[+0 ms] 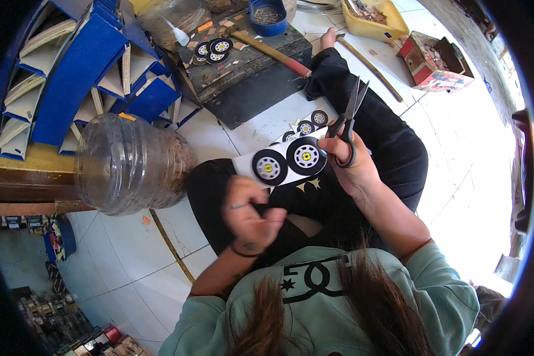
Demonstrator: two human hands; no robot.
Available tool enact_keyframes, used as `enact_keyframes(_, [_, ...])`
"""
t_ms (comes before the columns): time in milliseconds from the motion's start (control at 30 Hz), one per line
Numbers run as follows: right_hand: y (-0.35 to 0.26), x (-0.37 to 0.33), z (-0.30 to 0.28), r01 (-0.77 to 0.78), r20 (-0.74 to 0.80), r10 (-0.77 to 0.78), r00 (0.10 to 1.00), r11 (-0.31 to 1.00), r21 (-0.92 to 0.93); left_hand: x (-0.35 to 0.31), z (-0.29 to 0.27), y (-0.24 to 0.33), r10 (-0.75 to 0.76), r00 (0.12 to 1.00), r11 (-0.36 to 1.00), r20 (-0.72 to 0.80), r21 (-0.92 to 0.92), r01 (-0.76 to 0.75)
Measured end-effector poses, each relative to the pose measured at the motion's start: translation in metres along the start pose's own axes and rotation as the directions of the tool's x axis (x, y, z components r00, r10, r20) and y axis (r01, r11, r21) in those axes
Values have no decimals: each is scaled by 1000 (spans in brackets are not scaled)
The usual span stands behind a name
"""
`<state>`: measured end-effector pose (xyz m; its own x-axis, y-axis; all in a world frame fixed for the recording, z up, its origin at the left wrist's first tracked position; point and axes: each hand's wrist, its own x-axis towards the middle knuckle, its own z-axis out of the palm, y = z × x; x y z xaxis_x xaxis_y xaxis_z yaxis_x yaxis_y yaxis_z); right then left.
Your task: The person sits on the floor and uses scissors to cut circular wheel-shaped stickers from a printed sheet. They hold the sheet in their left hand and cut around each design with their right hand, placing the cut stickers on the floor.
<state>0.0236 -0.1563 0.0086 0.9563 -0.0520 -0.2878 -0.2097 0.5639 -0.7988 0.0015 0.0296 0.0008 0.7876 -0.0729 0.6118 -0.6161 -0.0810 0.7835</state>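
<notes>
A pair of black-handled scissors (349, 113) is in my right hand (357, 168), with its blades pointing up and away. My right thumb also rests against the edge of a white printed sheet (243, 166), pinching it. Two large black wheel pictures with grey-and-yellow hubs show on this sheet, a left wheel (270, 168) and a right wheel (306, 156). Behind it is a strip of smaller printed wheels (305, 128). My left hand (249, 210) is just below the sheet's near left corner, its fingers curled and smeared by motion. Whether it holds anything does not show.
Ahead, a dark wooden box (249, 98) bears loose wheel cut-outs (213, 50), a hammer (273, 53), a glue bottle (181, 35) and a blue container (267, 18). A clear plastic jar (130, 166) and blue box pieces (71, 77) stand left. Scrap boxes (436, 62) lie far right.
</notes>
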Motion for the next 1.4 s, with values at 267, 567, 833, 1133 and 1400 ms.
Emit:
enact_keyframes(267, [11,-11,15,54,-16,-52,999,991,125,-28,54,-13,-480,855,664,199,-554,502])
enact_keyframes(567, [10,-25,-14,33,278,98,955,901,-433,8,35,6,-708,700,681,-91,-347,644])
enact_keyframes(833, [12,-34,-17,-18,389,261,883,849,-527,7,29,16,-627,778,757,-43,-269,595])
enact_keyframes(1133, [6,-34,-9,10,397,244,885,842,-540,7,34,23,-605,793,787,-66,-203,583])
enact_keyframes(1400, [7,-38,-5,3,378,221,899,859,-511,4,32,24,-607,793,789,-45,-158,594])
